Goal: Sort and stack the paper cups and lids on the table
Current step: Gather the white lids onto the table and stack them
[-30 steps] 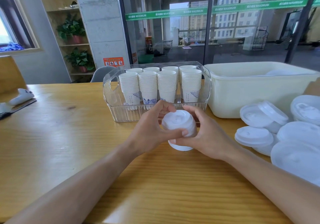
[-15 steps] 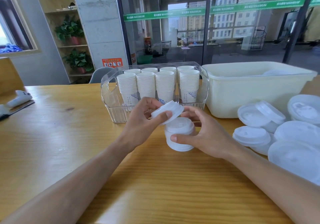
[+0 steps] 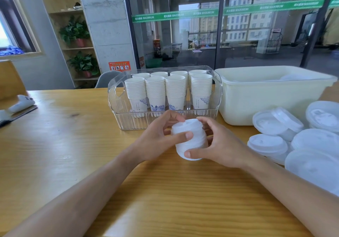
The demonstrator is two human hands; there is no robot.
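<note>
Between the two hands, on the wooden table [image 3: 55, 145], stands a short stack of white lids [image 3: 190, 139], upright and resting on the tabletop. Left hand [image 3: 157, 141] curls around the stack's left side, thumb across the front, fingers reaching over the top edge. Right hand [image 3: 218, 145] grips the right side, thumb pressed near the base, fingers bent around the back. Just beyond both hands sits a clear plastic bin [image 3: 117, 97] holding eight stacks of paper cups [image 3: 174, 90] in two rows, all upright. Right of that bin, beyond the right hand, is a cream tub [image 3: 266, 101]; something white lies inside, too hidden to identify. Farther right of the right hand, larger white lids [image 3: 267, 142] lie in loose overlapping piles on the table. Far left of the left hand, a white object [image 3: 21, 104] rests at the table's edge.
</note>
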